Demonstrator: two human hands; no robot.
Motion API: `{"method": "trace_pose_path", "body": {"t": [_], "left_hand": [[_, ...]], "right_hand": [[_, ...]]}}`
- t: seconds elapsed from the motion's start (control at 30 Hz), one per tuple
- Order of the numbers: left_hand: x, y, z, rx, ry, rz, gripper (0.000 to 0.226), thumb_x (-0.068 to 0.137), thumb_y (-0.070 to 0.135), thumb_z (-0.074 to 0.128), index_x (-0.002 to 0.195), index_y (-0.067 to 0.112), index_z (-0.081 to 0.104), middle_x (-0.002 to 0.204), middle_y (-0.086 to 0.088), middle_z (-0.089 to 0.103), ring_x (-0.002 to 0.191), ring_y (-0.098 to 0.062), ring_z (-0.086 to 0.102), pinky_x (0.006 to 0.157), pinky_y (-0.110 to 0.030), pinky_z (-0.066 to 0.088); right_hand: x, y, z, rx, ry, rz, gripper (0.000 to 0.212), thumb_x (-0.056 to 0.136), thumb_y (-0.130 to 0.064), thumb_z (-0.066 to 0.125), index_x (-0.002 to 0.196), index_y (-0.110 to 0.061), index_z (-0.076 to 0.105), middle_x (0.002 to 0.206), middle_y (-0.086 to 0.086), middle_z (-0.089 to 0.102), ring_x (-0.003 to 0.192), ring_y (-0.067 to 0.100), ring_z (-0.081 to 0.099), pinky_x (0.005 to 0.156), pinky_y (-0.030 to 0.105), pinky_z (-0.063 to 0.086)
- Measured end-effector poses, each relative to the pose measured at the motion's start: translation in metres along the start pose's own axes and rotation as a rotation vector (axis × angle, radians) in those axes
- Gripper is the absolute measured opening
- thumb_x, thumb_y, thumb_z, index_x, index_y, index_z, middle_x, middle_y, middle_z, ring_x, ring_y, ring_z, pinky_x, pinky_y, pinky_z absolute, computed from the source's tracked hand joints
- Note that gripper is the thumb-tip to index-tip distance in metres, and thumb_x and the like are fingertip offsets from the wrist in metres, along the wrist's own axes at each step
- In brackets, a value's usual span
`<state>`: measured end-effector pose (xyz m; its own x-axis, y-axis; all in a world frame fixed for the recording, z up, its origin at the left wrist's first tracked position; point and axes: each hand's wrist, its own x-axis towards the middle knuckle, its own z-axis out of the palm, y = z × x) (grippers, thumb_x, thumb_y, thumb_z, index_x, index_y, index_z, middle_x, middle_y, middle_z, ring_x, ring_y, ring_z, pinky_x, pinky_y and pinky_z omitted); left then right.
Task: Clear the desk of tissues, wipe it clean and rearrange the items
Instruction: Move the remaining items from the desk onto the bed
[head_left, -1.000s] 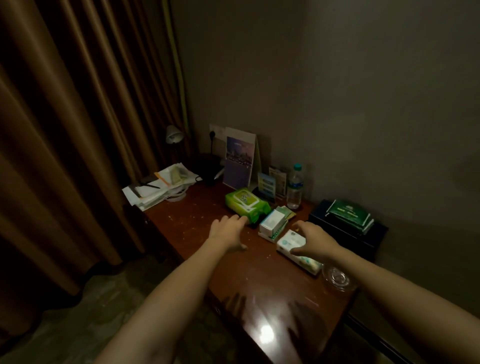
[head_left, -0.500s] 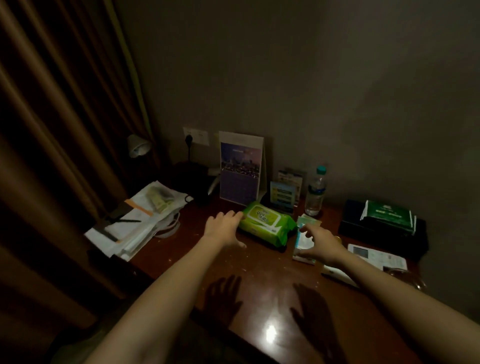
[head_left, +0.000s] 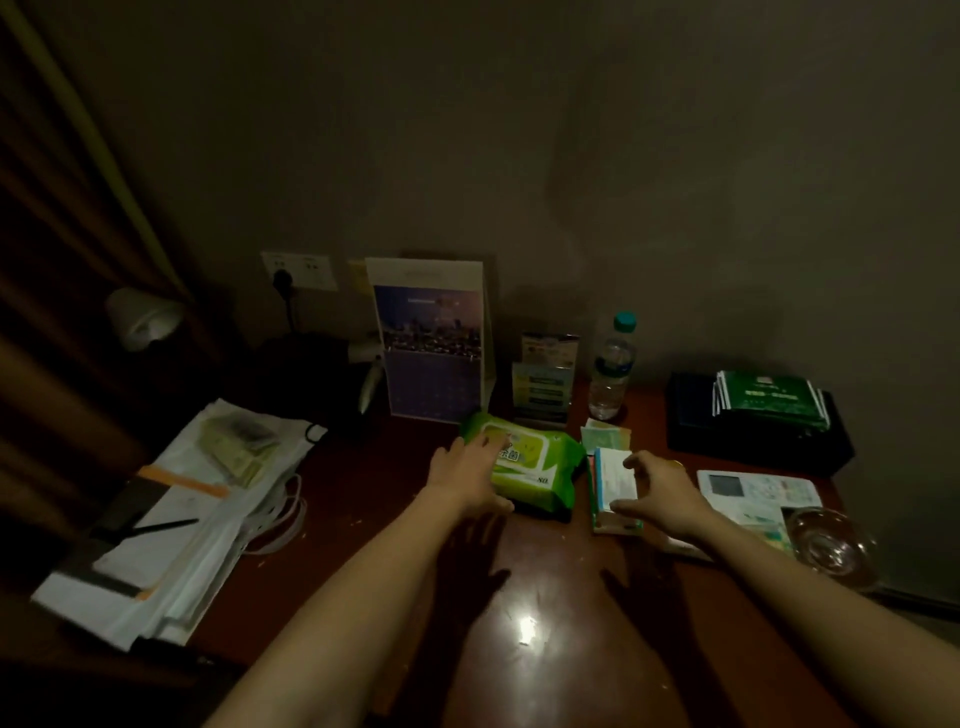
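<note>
Nearest the wearer, at 6 o'clock, a bare glossy stretch of the reddish tabletop (head_left: 545, 639) shows a glare spot and two hand shadows. Just beyond, the left hand (head_left: 465, 480) rests on the left end of a green wipes pack (head_left: 540, 470), its fingers lying loosely spread across the top and its thumb at the near edge. Beside it at 1 o'clock, the right hand (head_left: 657, 496) arches over a small box (head_left: 613, 483), with forefinger and thumb pinching it at its far and near ends.

At 3 o'clock a glass ashtray (head_left: 831, 545) sits touching a flat white pack (head_left: 753, 491). At 9 o'clock a stack of papers (head_left: 208, 519) with a pen (head_left: 150, 529) on it overhangs the edge.

Farther back, close behind the wipes pack, stand a card holder (head_left: 543, 384) and a tall calendar (head_left: 434, 343). A water bottle (head_left: 610, 369) stands upright at 1 o'clock. At 2 o'clock green packets (head_left: 769, 397) lie on a black box (head_left: 753, 441). At 10 o'clock, by the curtain, is a small lamp (head_left: 143, 317) below a wall socket (head_left: 298, 270).
</note>
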<state>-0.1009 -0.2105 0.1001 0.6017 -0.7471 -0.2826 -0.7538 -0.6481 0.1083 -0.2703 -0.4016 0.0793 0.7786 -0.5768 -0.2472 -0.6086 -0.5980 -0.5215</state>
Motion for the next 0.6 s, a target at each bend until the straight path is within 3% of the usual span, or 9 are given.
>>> {"method": "trace_pose_path", "body": {"t": [0.3, 0.4, 0.53, 0.6], "left_hand": [[0.08, -0.007, 0.018, -0.006, -0.097, 0.168, 0.105, 0.068, 0.048, 0.081, 0.15, 0.026, 0.019, 0.152, -0.002, 0.025, 0.139, -0.029, 0.028, 0.107, -0.042, 0.031], [0.108, -0.011, 0.03, 0.046, -0.137, 0.255, 0.116, 0.067, 0.047, 0.083, 0.153, 0.019, 0.009, 0.157, -0.006, 0.017, 0.142, -0.028, 0.021, 0.114, -0.04, 0.022], [0.141, -0.025, 0.048, 0.139, -0.245, 0.311, 0.135, 0.063, 0.05, 0.085, 0.154, 0.016, -0.009, 0.162, -0.008, -0.008, 0.149, -0.03, -0.004, 0.119, -0.047, 0.004], [0.153, -0.033, 0.053, 0.176, -0.272, 0.329, 0.139, 0.06, 0.054, 0.085, 0.153, 0.015, -0.011, 0.162, -0.009, -0.008, 0.149, -0.03, -0.005, 0.118, -0.05, 0.003]], "right_hand": [[0.04, 0.008, 0.025, 0.058, -0.036, 0.158, 0.073, 0.075, -0.024, 0.08, 0.135, -0.01, 0.04, 0.136, 0.012, 0.049, 0.121, 0.023, 0.051, 0.087, 0.028, 0.047], [0.05, 0.01, 0.033, 0.067, 0.013, 0.209, 0.073, 0.073, -0.025, 0.081, 0.133, -0.01, 0.042, 0.132, 0.011, 0.051, 0.118, 0.025, 0.05, 0.088, 0.034, 0.047], [0.063, 0.007, 0.046, 0.074, 0.061, 0.275, 0.07, 0.073, -0.025, 0.082, 0.131, -0.012, 0.044, 0.13, 0.01, 0.052, 0.119, 0.024, 0.05, 0.09, 0.035, 0.047], [0.073, 0.003, 0.048, 0.065, 0.087, 0.271, 0.067, 0.074, -0.024, 0.081, 0.13, -0.012, 0.046, 0.128, 0.011, 0.053, 0.117, 0.024, 0.052, 0.09, 0.034, 0.047]]}}
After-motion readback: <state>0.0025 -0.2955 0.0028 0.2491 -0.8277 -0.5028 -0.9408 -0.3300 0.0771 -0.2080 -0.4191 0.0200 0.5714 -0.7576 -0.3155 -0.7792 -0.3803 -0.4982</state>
